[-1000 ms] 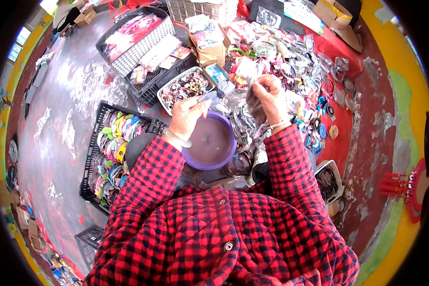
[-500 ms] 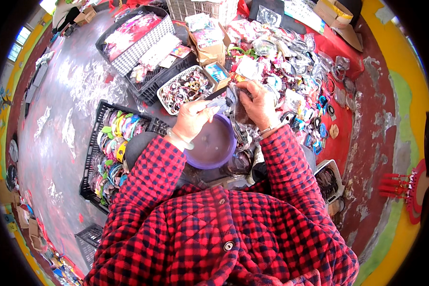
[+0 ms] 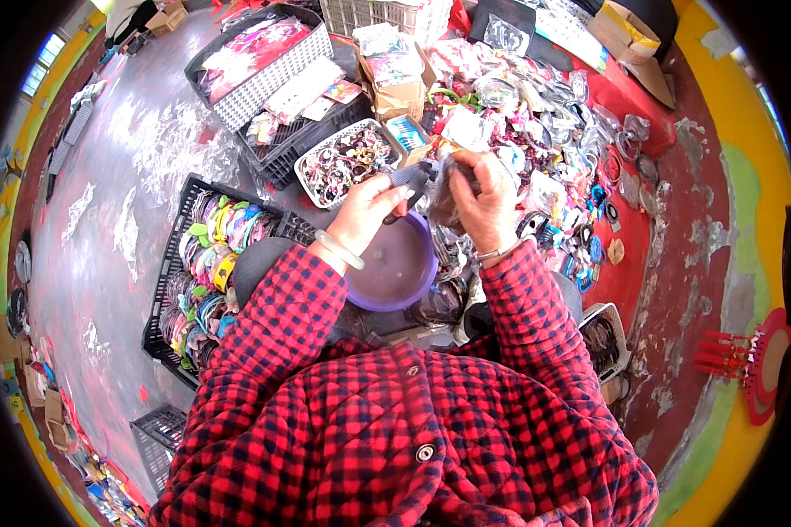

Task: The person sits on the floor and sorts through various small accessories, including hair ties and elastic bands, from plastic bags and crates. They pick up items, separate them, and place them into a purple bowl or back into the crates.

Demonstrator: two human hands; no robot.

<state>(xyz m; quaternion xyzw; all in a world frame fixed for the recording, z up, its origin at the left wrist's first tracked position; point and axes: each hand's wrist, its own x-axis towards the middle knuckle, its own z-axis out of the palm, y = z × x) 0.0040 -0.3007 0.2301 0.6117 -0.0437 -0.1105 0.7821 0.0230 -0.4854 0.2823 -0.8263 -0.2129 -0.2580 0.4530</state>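
Over a purple basin, my left hand pinches a dark grey-blue cloth piece, perhaps a hair band; its exact kind is unclear. My right hand is closed on a crinkled clear plastic bag with something dark inside. The cloth piece meets or nearly meets the bag's upper edge; whether part of it lies inside cannot be made out. Beyond my left hand sits a white basket of hair ties in many colours.
A black crate of colourful bands stands left. Farther off are another crate of packaged goods and a cardboard box. A heap of bagged accessories covers the red cloth at right. A small basket stands by my right elbow.
My left hand's fingers have turned, and the cloth piece has shifted and now looks darker and more bunched beside the bag. The right hand keeps hold of the bag. The view has shifted slightly.
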